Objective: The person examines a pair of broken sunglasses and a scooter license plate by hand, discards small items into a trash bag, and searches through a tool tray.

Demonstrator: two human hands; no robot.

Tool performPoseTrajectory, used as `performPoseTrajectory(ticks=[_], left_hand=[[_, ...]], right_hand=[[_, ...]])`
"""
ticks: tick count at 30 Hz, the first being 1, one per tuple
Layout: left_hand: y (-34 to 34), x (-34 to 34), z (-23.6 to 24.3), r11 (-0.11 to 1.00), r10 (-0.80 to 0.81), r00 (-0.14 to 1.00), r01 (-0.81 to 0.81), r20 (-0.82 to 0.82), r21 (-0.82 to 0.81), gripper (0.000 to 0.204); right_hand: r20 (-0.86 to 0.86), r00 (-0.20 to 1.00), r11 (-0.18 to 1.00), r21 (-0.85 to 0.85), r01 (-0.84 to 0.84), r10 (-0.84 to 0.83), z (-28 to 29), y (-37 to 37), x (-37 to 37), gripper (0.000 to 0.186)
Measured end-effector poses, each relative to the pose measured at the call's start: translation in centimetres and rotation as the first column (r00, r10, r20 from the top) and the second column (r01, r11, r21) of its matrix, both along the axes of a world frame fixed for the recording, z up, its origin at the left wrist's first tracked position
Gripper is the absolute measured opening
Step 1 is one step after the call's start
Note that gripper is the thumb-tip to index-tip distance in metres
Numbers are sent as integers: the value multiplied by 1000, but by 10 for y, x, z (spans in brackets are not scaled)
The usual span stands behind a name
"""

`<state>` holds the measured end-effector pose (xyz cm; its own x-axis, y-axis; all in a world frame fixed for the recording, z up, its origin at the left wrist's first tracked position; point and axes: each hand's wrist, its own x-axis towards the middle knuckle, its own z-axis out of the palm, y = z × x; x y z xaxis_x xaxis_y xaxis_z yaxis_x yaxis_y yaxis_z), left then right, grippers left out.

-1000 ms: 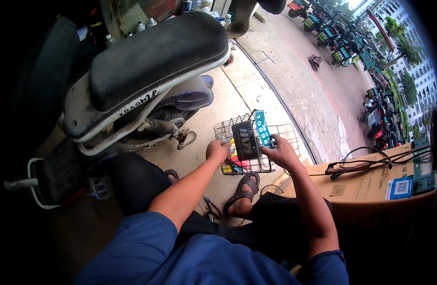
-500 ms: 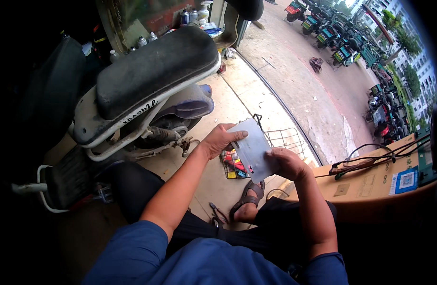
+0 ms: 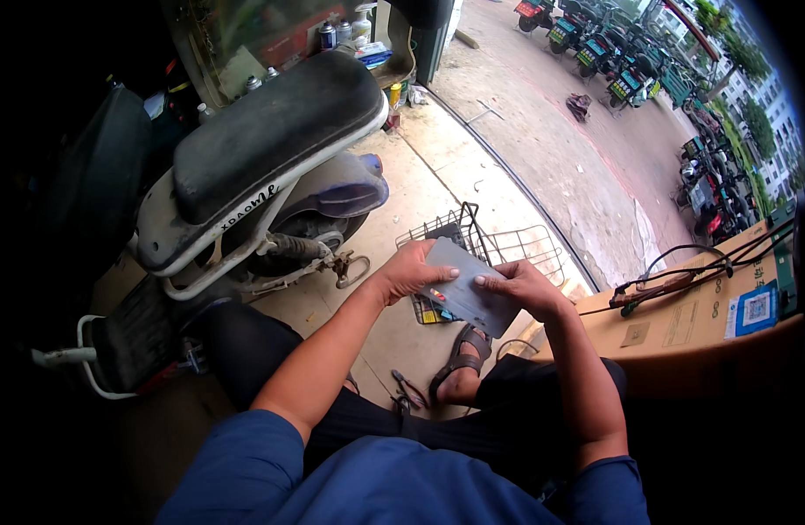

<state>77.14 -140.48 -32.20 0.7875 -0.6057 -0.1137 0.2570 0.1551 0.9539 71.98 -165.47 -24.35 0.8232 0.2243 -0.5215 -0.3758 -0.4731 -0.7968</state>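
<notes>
A flat grey plate (image 3: 470, 293) with rounded corners and small slots is held between both hands, above a black wire basket. My left hand (image 3: 413, 275) grips its left edge, thumb lying on the upper face and fingers beneath. My right hand (image 3: 526, 289) is closed on the upper right edge, its thumb also on the face. Something red and yellow shows through a slot near the left thumb. Below the plate, the wire basket (image 3: 529, 247) sits on the floor, its contents partly hidden. The plate's underside is out of sight.
At left stands a scooter with a black seat (image 3: 280, 131). Pliers (image 3: 409, 390) lie on the floor beside my sandalled foot (image 3: 462, 367). A cardboard box (image 3: 673, 328) with cables (image 3: 708, 280) on top is at right. Spray cans (image 3: 327, 37) stand behind; parked scooters (image 3: 595, 57) line the pavement outside.
The plate has turned and tilted, looking darker now. My right hand has shifted up along its edge, and more of the wire basket shows behind. The view has moved slightly.
</notes>
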Motion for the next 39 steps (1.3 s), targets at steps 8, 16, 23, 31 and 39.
performPoseTrajectory(ticks=[8,16,23,31,39], left_hand=[[-14,-8,-19,931,179,927,-268,328,248,36],[4,0,-3,974,224,971,-227,-88,-26,28],[12,22,-11,855,213,886,-373,-412,-361,35],[29,36,6,720,390,790,-582,-474,-378,43],[16,29,4,807,298,725,-539,-621,-243,54]], right_hand=[[102,993,952,-293,91,-64,-19,12,-1,50],[24,996,996,29,86,-87,4,21,0,41],[159,987,991,130,13,-34,8,20,7,38],[28,645,603,-326,728,-764,-132,-87,25,60],[-609,167,208,4,978,-775,-296,-92,-2,44]])
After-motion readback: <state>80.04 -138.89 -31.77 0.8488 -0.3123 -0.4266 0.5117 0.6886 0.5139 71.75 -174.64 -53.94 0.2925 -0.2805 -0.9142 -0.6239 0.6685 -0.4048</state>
